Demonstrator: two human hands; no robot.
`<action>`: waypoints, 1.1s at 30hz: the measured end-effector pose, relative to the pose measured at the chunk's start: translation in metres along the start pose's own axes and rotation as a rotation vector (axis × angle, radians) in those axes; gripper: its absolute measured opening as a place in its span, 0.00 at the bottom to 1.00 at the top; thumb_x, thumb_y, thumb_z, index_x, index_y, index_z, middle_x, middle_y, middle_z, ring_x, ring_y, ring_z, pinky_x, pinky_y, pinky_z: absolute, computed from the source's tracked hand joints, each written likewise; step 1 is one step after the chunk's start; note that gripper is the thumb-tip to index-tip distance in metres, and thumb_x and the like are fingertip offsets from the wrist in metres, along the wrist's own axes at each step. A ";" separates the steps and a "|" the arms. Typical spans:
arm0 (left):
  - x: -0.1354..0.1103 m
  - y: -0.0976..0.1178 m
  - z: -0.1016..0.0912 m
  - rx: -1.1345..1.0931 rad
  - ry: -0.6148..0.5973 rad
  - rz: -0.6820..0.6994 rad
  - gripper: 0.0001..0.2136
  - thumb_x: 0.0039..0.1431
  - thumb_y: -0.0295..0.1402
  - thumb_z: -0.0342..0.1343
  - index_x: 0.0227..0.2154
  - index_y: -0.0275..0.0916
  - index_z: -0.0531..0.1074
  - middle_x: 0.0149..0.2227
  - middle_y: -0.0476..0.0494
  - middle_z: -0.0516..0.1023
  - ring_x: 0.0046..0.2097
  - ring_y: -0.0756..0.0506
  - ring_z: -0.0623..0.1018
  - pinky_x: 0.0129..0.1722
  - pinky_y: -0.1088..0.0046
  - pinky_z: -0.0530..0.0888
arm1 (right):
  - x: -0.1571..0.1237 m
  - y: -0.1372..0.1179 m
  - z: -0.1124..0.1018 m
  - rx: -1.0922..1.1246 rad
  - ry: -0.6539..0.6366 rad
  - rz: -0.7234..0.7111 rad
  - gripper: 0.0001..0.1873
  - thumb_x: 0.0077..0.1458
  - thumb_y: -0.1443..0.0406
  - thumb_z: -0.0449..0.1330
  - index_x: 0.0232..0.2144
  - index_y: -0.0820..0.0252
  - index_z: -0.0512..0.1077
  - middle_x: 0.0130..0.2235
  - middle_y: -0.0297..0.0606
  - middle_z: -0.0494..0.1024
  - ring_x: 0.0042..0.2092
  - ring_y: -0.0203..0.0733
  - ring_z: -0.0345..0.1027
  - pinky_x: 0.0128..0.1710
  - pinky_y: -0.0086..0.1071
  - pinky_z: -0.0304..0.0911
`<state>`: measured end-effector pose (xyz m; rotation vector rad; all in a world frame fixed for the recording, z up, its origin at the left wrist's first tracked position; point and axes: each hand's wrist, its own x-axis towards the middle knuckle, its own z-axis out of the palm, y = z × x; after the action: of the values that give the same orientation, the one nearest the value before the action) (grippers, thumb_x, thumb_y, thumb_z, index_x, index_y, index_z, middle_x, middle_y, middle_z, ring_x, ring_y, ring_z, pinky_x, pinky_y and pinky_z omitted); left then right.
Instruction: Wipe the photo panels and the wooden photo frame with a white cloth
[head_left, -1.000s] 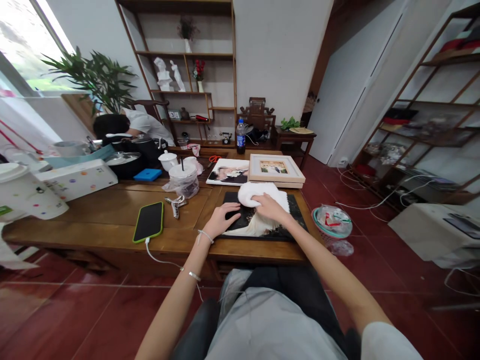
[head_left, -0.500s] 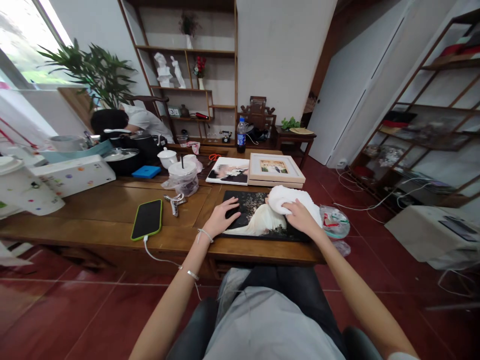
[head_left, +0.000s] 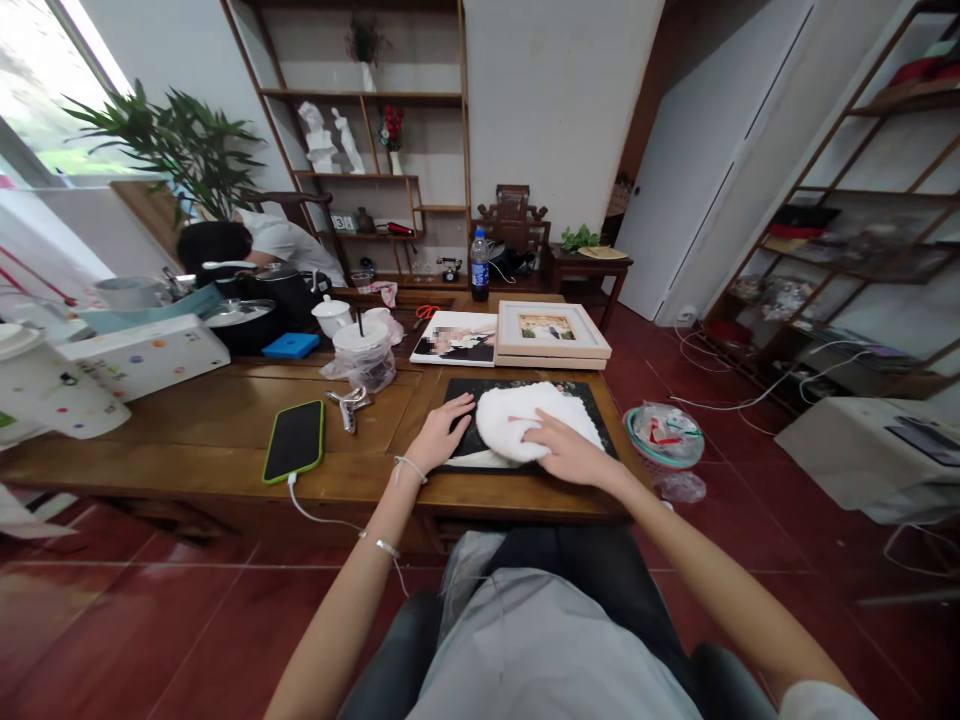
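Note:
A dark photo print lies flat near the front edge of the wooden table. My left hand rests on its left edge with fingers stretched flat. My right hand presses a white cloth onto the middle of the print, fingers closed over the cloth. The cloth covers most of the picture.
Behind the print lie a light-framed picture and an unframed photo. A green-cased phone on a cable, a metal clip, a lidded cup, pots and boxes sit to the left. A person bends over at the far left. A small bin stands on the floor right.
My right hand carried the cloth from the print's top to its right side, then back left and down to the middle. My left hand stayed on the left edge.

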<state>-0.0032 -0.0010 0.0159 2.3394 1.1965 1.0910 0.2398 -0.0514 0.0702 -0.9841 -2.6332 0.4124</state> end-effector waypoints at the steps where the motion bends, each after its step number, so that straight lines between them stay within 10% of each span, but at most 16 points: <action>1: 0.000 -0.001 0.001 0.002 0.004 0.001 0.15 0.59 0.34 0.46 0.45 0.37 0.72 0.52 0.40 0.70 0.56 0.43 0.67 0.57 0.59 0.62 | 0.003 0.012 -0.004 0.009 0.005 0.034 0.26 0.36 0.77 0.46 0.39 0.59 0.69 0.49 0.38 0.72 0.56 0.42 0.57 0.61 0.45 0.38; 10: 0.001 -0.003 0.002 -0.020 0.029 -0.010 0.14 0.58 0.35 0.48 0.43 0.36 0.73 0.51 0.39 0.71 0.55 0.43 0.68 0.57 0.59 0.63 | 0.006 0.085 -0.028 -0.009 0.162 0.316 0.18 0.45 0.73 0.48 0.38 0.61 0.70 0.47 0.38 0.73 0.54 0.48 0.59 0.59 0.50 0.40; 25: 0.001 -0.002 0.002 -0.018 0.027 -0.018 0.14 0.58 0.34 0.48 0.42 0.36 0.73 0.51 0.38 0.71 0.55 0.43 0.69 0.57 0.59 0.63 | -0.070 -0.048 -0.021 0.004 -0.233 0.091 0.28 0.34 0.79 0.46 0.38 0.57 0.70 0.59 0.37 0.59 0.63 0.44 0.41 0.61 0.47 0.35; 33: 0.000 -0.001 0.001 -0.011 0.016 -0.010 0.14 0.58 0.34 0.47 0.42 0.35 0.73 0.52 0.37 0.71 0.55 0.42 0.68 0.57 0.60 0.63 | -0.018 -0.013 -0.027 0.058 -0.255 0.059 0.27 0.38 0.78 0.46 0.41 0.58 0.69 0.47 0.36 0.73 0.53 0.44 0.62 0.60 0.47 0.40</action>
<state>-0.0030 -0.0001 0.0148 2.3187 1.2037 1.1122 0.2551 -0.0680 0.0960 -1.0555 -2.8008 0.6651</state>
